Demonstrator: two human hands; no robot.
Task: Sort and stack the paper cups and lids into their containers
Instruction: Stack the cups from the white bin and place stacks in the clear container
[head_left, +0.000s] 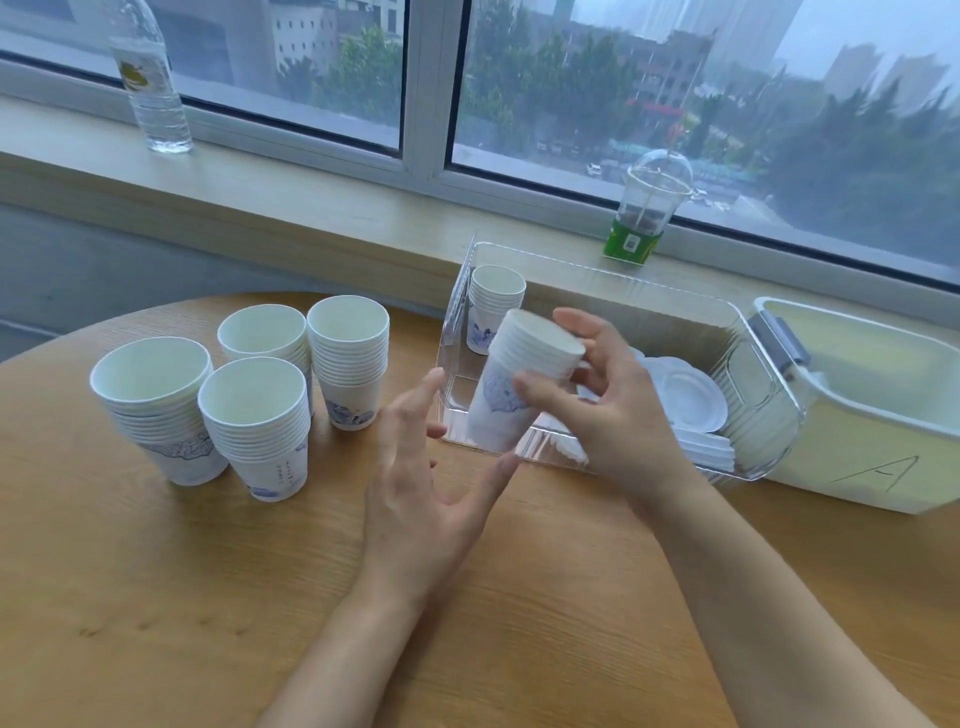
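My right hand (597, 410) grips a stack of white paper cups (524, 374), tilted, just inside the left end of a clear plastic bin (613, 283). Another cup stack (493, 306) stands upright in the bin's far left corner. White lids (685, 397) lie in the bin's right half. My left hand (426, 478) hovers open in front of the bin, fingers spread, holding nothing. Several more cup stacks (254, 395) stand on the round wooden table (208, 597) to the left.
A pale yellow-green tub (883, 415) marked "A" stands right of the clear bin. On the window ledge stand a water bottle (150, 78) at far left and a domed plastic cup (647, 208) behind the bin.
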